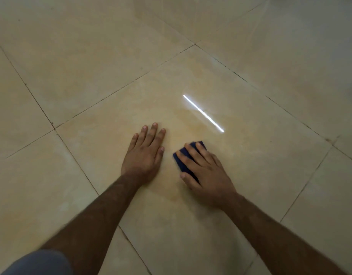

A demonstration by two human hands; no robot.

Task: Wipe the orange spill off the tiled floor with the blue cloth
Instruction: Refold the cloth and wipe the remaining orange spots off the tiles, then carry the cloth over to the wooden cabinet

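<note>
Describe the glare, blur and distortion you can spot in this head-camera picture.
Head view: a bright white streak of lamp glare on the glossy beige tiled floor; the right hand and folded dark blue cloth look slightly motion-blurred; grout lines bow from wide-angle distortion.

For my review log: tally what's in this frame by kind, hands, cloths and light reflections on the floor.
Hands: 2, left hand flat on the tiled floor, right hand pressing the cloth
Cloths: 1, blue cloth under the right hand
Light reflections: 1, white streak
Total: 4
</note>
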